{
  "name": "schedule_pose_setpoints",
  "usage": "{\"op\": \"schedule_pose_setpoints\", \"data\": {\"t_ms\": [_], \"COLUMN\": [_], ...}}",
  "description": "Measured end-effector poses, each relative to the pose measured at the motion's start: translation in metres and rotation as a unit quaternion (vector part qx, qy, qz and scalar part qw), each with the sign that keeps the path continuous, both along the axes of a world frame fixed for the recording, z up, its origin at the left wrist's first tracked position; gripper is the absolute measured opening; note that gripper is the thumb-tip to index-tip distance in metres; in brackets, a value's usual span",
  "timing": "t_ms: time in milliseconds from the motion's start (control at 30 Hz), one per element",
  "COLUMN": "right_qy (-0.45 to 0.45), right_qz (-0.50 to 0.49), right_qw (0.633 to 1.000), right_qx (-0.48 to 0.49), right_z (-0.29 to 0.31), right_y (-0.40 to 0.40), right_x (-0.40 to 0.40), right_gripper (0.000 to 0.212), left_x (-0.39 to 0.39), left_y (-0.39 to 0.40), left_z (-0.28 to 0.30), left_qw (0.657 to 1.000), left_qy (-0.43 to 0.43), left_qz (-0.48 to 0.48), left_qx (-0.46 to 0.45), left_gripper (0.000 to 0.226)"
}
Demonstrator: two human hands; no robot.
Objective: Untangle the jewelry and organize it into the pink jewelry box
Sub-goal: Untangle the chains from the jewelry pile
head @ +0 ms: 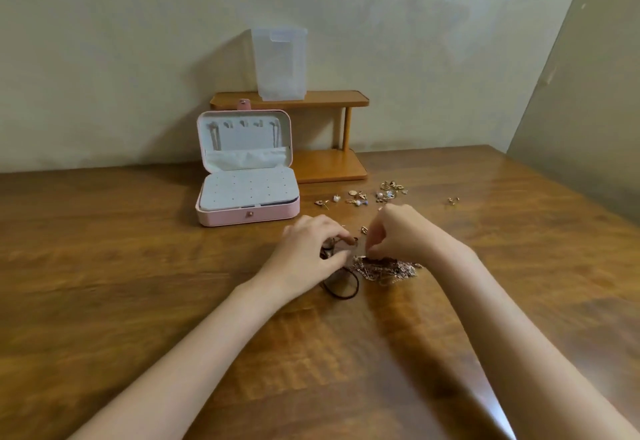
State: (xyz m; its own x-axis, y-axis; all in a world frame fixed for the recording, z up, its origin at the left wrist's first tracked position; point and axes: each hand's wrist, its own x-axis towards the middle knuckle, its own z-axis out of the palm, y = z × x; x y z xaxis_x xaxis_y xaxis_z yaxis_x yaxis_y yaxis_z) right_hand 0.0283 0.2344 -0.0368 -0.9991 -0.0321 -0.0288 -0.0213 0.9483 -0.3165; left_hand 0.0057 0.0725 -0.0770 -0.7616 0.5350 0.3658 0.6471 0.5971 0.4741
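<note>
- The worktop (pixel 138 283) is a brown wooden table with a glossy, smooth surface, so small metal pieces probably slide on it easily.
- A small wooden shelf (pixel 311 98) with two levels stands at the far edge against the wall, and a frosted plastic container (pixel 280 65) stands on its top board.
- The pink jewelry box (pixel 247 216) stands open near the far edge, left of the middle. Its shell looks stiff, its inside is a soft pale lining, the lid shows hooks and a pocket, and the base shows a panel with small holes. No jewelry in it is clear to see.
- The left hand (pixel 311 252) has curled fingers on a small dark piece at the left end of the tangle; what exactly it grips I cannot tell.
- The right hand (pixel 401 235) pinches something thin at the top of the chain tangle with thumb and finger.
- The chain tangle (pixel 384 269) lies in the middle of the worktop, under and between both hands. It is thin gold-coloured links, surely light, limp and easy to snag. I think it is best to hold one strand near a knot and to pull gently.
- A dark cord loop (pixel 341 287) lies just beside the tangle, soft and round.
- The loose earrings (pixel 374 195) lie scattered right of the box, small, hard and shiny, some with pearl-like beads. They need a fingertip pinch.
</note>
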Motion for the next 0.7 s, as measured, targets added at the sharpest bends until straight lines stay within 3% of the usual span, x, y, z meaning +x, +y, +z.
{"op": "schedule_pose_setpoints", "data": {"t_ms": [133,233,333,367,500,600,700], "right_qy": [0.039,0.100,0.113,0.094,-0.089,-0.112,-0.122], "right_qz": [-0.019,-0.078,-0.085,-0.080,-0.070,-0.063,-0.038], "right_qw": [0.999,0.990,0.985,0.988,0.993,0.992,0.988], "right_qx": [-0.030,-0.064,-0.099,-0.098,-0.029,-0.017,-0.083], "right_z": [-0.011,-0.020,-0.008,-0.001,0.007,0.007,0.010], "right_y": [0.008,0.019,0.032,0.035,0.033,0.028,0.027], "right_x": [0.003,0.003,0.007,0.011,0.021,0.021,0.023], "right_gripper": [0.019,0.022,0.008,0.002,0.017,0.015,0.014], "left_x": [0.008,0.007,0.007,0.009,0.013,0.009,0.001], "left_y": [0.012,0.006,0.005,0.010,0.034,0.030,0.012], "left_z": [-0.006,-0.004,0.001,0.003,0.000,-0.005,-0.002], "left_qw": [0.996,0.997,0.999,0.999,0.996,0.995,0.995], "left_qy": [0.011,0.013,0.010,0.012,0.003,-0.032,-0.050], "left_qz": [0.017,0.032,0.035,0.025,-0.027,-0.037,-0.035], "left_qx": [-0.085,-0.072,-0.028,-0.023,-0.085,-0.090,-0.079], "left_gripper": [0.024,0.023,0.018,0.017,0.024,0.025,0.024]}}
